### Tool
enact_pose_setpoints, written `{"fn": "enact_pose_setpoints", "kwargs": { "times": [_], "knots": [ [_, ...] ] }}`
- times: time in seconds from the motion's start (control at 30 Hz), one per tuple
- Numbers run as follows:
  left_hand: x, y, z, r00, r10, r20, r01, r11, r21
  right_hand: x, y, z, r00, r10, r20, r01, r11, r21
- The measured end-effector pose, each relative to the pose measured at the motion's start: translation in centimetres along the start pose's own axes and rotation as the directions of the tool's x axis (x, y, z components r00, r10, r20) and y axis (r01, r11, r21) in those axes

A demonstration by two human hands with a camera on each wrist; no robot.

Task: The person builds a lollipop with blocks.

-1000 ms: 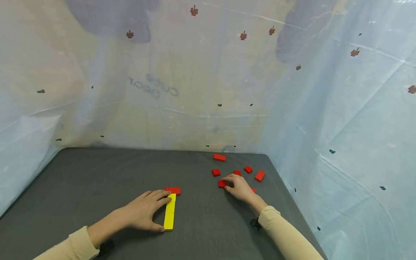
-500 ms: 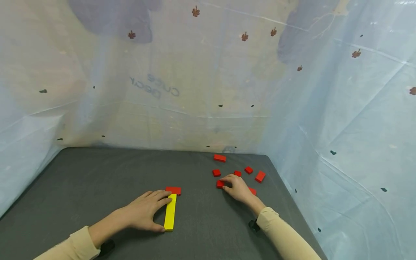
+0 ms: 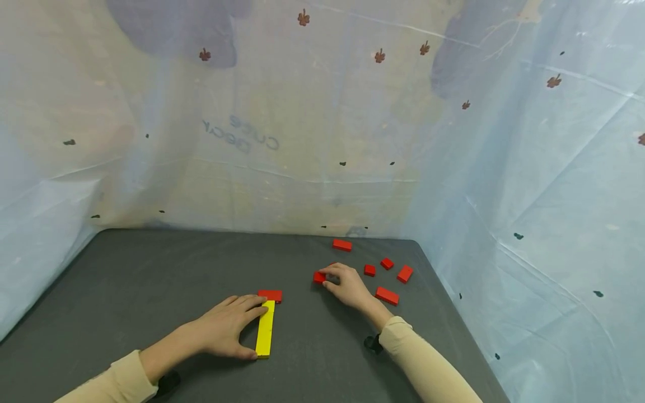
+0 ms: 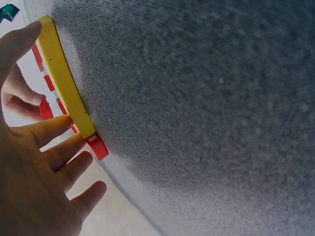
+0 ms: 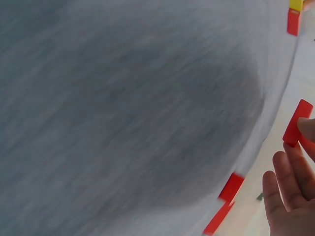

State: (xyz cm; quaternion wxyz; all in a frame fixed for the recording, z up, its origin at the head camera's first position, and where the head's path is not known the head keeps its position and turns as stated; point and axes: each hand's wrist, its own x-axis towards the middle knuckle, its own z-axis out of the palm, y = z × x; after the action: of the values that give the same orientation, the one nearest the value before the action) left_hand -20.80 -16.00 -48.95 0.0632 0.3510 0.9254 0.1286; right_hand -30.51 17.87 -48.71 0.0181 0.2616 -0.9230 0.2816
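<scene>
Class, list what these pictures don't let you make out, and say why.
Head view: the full length of the held red block, partly covered by the right hand.
Right wrist view: most of the yellow strip, cut off by the top edge.
Right wrist view: the surface texture of the tabletop, blurred.

Even light casts soft shadows; the tabletop (image 5: 133, 98) blurs in the right-wrist view.

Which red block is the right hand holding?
The red block pinched between thumb and fingers of the right hand. The other red blocks that show lie on the dark table, outside that grip.
</scene>
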Motion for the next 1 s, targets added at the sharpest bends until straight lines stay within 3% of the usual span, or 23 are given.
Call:
{"fn": "enact_pose_setpoints", "kwargs": {
  "times": [0.27,0.6,1.0],
  "knots": [
    [0.0,-0.1,0.0,1.0,-0.016,0.004,0.016,1.0,-0.002,2.1,-2.8,1.4,0.997,-0.082,0.018,0.081,0.996,0.034],
    [0.3,-0.2,0.2,1.0,-0.022,0.013,0.022,1.0,-0.001,3.9,-5.3,3.5,0.991,-0.104,0.083,0.101,0.994,0.033],
    [0.2,-0.2,0.0,1.0,-0.016,0.013,0.016,1.0,0.008,5.5,-6.3,5.4,0.982,-0.082,0.168,0.084,0.996,-0.003]
  ]
}}
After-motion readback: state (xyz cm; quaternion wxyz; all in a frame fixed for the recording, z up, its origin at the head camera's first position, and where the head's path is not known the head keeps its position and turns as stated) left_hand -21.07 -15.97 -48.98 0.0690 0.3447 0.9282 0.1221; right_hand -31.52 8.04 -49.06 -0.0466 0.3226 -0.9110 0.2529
